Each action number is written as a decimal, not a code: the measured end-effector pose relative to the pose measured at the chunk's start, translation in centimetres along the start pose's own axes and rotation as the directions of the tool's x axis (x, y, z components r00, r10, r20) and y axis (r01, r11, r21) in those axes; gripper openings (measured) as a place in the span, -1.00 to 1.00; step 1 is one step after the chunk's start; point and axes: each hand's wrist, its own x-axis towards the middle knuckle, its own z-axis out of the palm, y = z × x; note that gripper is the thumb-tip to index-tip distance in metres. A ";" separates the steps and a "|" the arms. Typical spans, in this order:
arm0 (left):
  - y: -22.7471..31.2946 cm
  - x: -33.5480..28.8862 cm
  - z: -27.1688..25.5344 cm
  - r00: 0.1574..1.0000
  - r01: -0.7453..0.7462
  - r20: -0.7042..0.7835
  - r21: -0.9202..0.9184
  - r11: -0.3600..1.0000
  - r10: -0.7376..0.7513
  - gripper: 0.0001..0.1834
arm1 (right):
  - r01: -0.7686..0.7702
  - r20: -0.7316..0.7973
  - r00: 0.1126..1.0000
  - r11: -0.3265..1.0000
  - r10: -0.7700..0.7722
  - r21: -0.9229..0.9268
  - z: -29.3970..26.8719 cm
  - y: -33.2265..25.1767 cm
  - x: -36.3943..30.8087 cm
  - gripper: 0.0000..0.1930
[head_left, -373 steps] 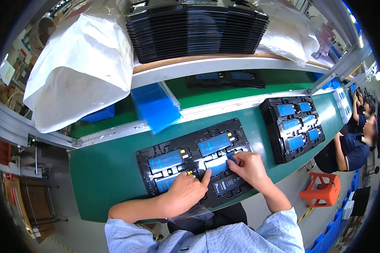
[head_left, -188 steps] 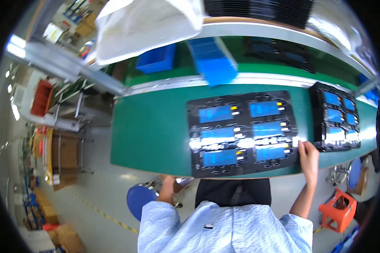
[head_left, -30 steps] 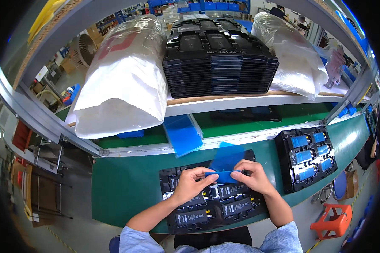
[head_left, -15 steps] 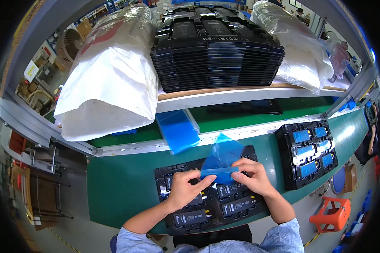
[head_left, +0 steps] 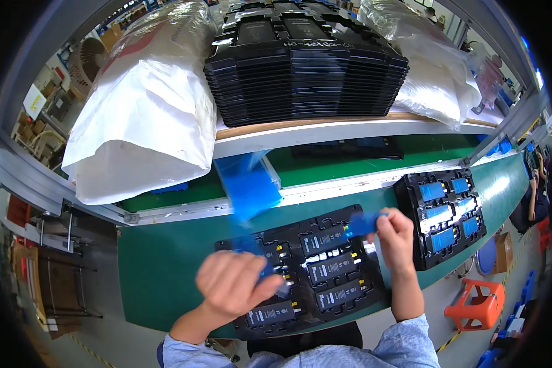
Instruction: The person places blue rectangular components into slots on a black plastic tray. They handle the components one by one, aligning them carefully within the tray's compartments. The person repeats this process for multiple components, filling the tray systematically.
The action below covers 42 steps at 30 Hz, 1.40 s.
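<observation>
My right hand [head_left: 395, 239] pinches a small piece of blue film [head_left: 363, 224] over the far right part of a black plastic tray [head_left: 374, 270]. In the tray's pockets lie several black flat batteries [head_left: 331, 268] with yellow-tipped connectors. My left hand [head_left: 232, 283], smeared by motion, is closed above the tray's left side. A blurred blue film sheet [head_left: 246, 242] trails up from its fingers, partly hidden by them. Farther off, a stack of blue film sheets [head_left: 251, 193] lies over the shelf's front rail.
At the right of the green table [head_left: 159, 276] stands a stack of black trays [head_left: 411, 233] holding batteries with blue film. The shelf above carries a tall tray stack [head_left: 306, 86] between a white bag [head_left: 147, 116] and a clear plastic bag [head_left: 432, 86]. An orange stool [head_left: 477, 303] stands right.
My hands have moved apart: the right has gone right with a small piece of blue film, the left down and left with the blurred sheet. More batteries show between them. The view has shifted slightly.
</observation>
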 end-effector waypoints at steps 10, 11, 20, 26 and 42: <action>-0.1 -1.5 1.5 0.855 0.058 0.465 0.355 0.933 -0.230 -0.86 | -0.289 0.140 0.903 0.816 0.406 -0.501 -0.2 3.2 1.2 -0.76; 0.2 -1.8 2.4 0.831 0.040 0.514 0.328 0.944 -0.213 -0.85 | -0.298 0.127 0.902 0.807 0.413 -0.511 -0.2 3.3 1.1 -0.76; 0.4 -3.8 7.6 0.834 0.053 0.549 0.033 0.998 -0.063 -0.66 | -0.317 0.081 0.899 0.767 0.430 -0.558 0.1 3.5 0.9 -0.75; 0.4 -3.7 7.5 0.836 0.064 0.545 0.022 0.998 -0.065 -0.65 | -0.301 0.071 0.906 0.754 0.417 -0.584 0.1 4.1 0.9 -0.75; 0.4 -3.6 7.6 0.836 0.083 0.544 0.002 0.997 -0.070 -0.66 | -0.283 0.057 0.913 0.729 0.404 -0.623 0.6 3.8 0.9 -0.75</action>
